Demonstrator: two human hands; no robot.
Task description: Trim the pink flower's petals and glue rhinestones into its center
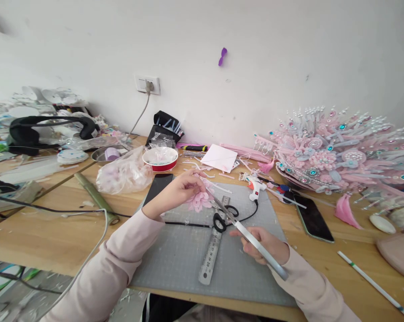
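My left hand [188, 185] is closed in a pinch at the upper middle of the cutting mat [252, 264]. At its fingertips is a pale pink fabric flower [200, 202], its petals spread just below the fingers. My right hand [265, 243] is closed around a long, slim silver tool [255, 241] with a pale handle; the exact kind is unclear. Its thin tip reaches up-left to the flower. Beneath the tool, black-handled scissors [220, 222] lie across a steel ruler [210, 261] on the mat.
A white glue gun [255, 188] lies behind the mat, its cable crossing it. To the right are a phone [313, 218] and a large pink beaded headdress [326, 156]. At left are a plastic bag [124, 174], a red-white bowl [160, 160] and a green tube [96, 199].
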